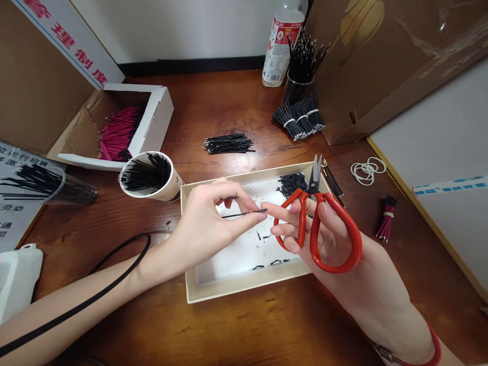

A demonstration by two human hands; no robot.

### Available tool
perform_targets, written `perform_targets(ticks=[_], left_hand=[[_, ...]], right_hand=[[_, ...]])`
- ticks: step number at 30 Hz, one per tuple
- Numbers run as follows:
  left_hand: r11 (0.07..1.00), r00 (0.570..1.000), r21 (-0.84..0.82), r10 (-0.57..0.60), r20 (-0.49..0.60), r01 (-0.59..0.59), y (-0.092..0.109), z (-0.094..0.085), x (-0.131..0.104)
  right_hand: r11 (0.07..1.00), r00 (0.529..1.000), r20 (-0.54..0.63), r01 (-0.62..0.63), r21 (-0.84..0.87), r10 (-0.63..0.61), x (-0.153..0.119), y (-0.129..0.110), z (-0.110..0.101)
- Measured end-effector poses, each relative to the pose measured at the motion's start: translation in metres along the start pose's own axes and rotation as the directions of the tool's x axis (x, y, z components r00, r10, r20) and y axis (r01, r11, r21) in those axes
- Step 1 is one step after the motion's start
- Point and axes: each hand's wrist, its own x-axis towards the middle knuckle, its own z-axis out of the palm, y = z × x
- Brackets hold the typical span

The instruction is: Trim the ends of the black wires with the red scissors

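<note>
Over a shallow cream box (244, 291), my left hand (217, 218) pinches a thin black wire (244, 213) between thumb and fingers. My right hand (324, 229) has its fingers through the handles of red-handled scissors (337, 259), whose blades point up and away from the wire. My right index fingertip is at the wire's end, close to my left thumb. Inside the box lie a small heap of black clippings (292, 184) and a few loose scraps.
Black wires lie in a pile (229, 144) behind the box. A paper cup of wires (147, 175) and a white carton (160, 114) stand left. Banded bundles (301, 119), a bottle (280, 51), rubber bands (368, 171) and a red-black bundle (387, 218) are right. A black cable (110, 287) crosses my left forearm.
</note>
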Motion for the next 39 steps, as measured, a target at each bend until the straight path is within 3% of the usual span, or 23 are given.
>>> perform_targets(ticks=[6, 13, 16, 19, 22, 25, 28, 34, 39], left_hand=[[1.000, 1.000, 0.005, -0.007, -0.013, 0.007, 0.000, 0.000, 0.000], [0.999, 1.000, 0.037, 0.011, -0.026, -0.010, -0.002, -0.001, 0.002], [0.998, 0.999, 0.037, 0.042, 0.006, -0.042, -0.005, -0.002, 0.001], [0.990, 0.992, 0.099, 0.094, 0.078, -0.102, -0.003, -0.003, 0.002], [0.969, 0.983, 0.211, 0.096, 0.157, -0.129, 0.008, -0.005, 0.007], [0.916, 0.987, 0.386, 0.056, 0.151, -0.111, 0.023, -0.009, 0.021], [0.787, 0.995, 0.613, 0.012, 0.102, -0.072, 0.026, -0.013, 0.049], [0.700, 0.999, 0.714, -0.030, 0.038, -0.006, -0.007, -0.015, 0.104], [0.619, 0.998, 0.785, -0.060, 0.008, 0.030, -0.024, -0.009, 0.112]], right_hand=[[0.998, 0.998, 0.058, 0.005, 0.070, -0.009, -0.001, 0.002, -0.002], [0.974, 0.990, -0.064, 0.115, -0.194, -0.130, 0.001, 0.000, -0.004], [0.895, 0.964, -0.111, 0.177, -0.409, -0.242, 0.000, -0.002, -0.009], [0.774, 0.905, -0.126, 0.268, -0.573, -0.407, -0.002, -0.003, -0.015], [0.702, 0.892, -0.098, 0.276, -0.657, -0.442, -0.004, -0.002, -0.021], [0.709, 0.923, -0.090, 0.222, -0.669, -0.374, -0.006, 0.000, -0.024], [0.717, 0.920, -0.089, 0.234, -0.657, -0.382, -0.008, 0.001, -0.026], [0.682, 0.880, -0.039, 0.338, -0.648, -0.473, -0.010, -0.004, -0.031], [0.701, 0.884, -0.010, 0.363, -0.613, -0.466, -0.014, -0.005, -0.033]])
